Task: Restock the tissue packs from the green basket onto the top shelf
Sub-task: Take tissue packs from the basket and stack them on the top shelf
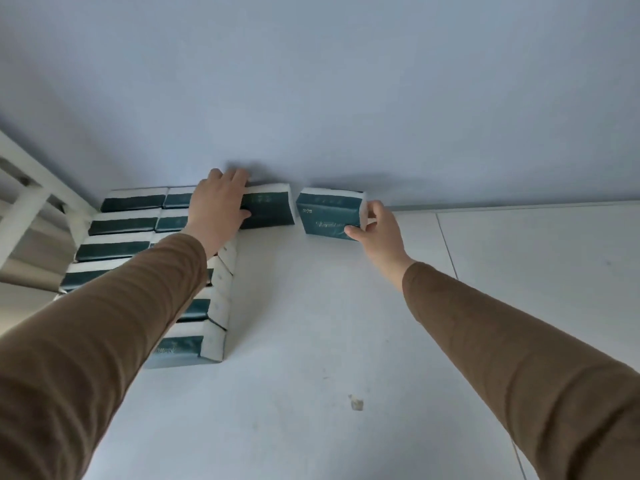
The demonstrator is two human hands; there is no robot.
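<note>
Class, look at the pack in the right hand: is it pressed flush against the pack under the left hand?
No. A gap of white shelf shows between the right hand's pack and its neighbour.

One head-worn wide-angle view looks forward and down along both outstretched arms, close over the white shelf top (311, 341), facing the wall (311, 81) just beyond the hands.

Both arms stretched forward and up in brown sleeves (114, 306); left hand (219, 206) laid palm-down, fingers straight, thumb tucked alongside; right hand (375, 225) curled into a pinch (thumb below, fingers on the far edge), wrist bent slightly inward.
</note>
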